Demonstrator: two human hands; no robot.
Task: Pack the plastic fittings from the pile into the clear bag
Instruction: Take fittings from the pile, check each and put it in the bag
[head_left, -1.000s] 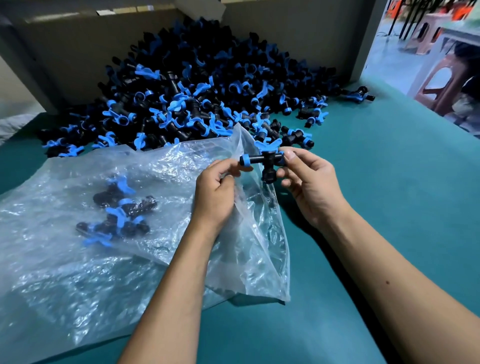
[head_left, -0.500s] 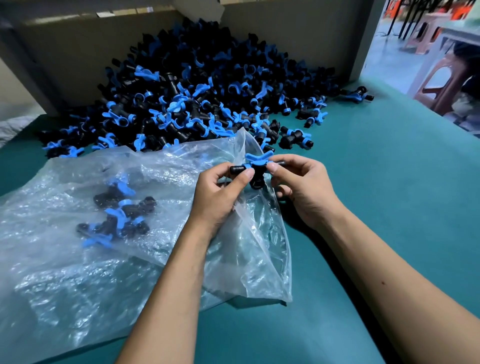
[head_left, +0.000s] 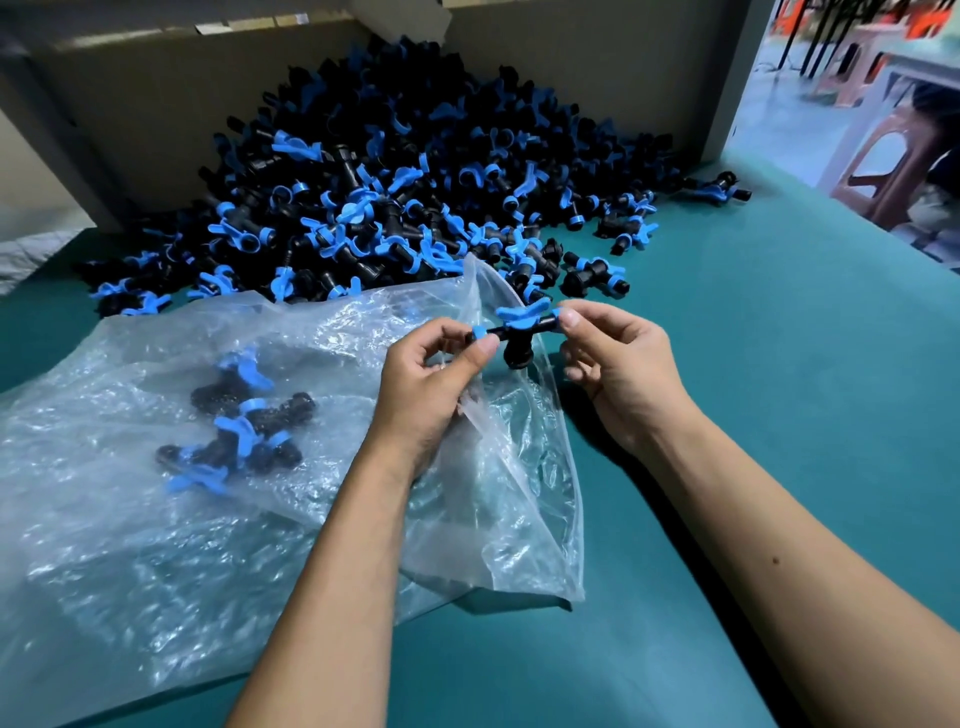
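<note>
Nearest, 2 bare forearms reach over the smooth teal desk (head_left: 779, 364). Between them and to the left lies the clear bag (head_left: 156, 545), thin, crinkled and glossy, spread flat with its mouth raised toward the hands. Inside it, left of the wrists, sits a small cluster of fittings (head_left: 234, 431), black bodies with blue winged tabs, blurred by the film; I count about 3, though the plastic makes that uncertain. At the bag's mouth the left hand (head_left: 431, 384) pinches one end of a T-shaped fitting (head_left: 517, 338) between thumb and forefinger, its other fingers curled against the bag's edge. The right hand (head_left: 618, 364) pinches the opposite end with fingertips, the lower fingers loosely bent. The fitting is hard black plastic, a crossbar with a short stem pointing down, a blue winged clip on top and blue rings at the ends. Compared with 0.5 s ago, the right hand has drawn a little to the right and the fitting's crossbar shows more fully between the 2 hands; the bag and its contents lie unchanged. Farther off, the pile (head_left: 389, 197) of matching black and blue fittings heaps against a plain beige wall panel (head_left: 156, 104), with a few strays at far right. Beyond the desk's right edge stands a brown plastic stool (head_left: 893, 161).
</note>
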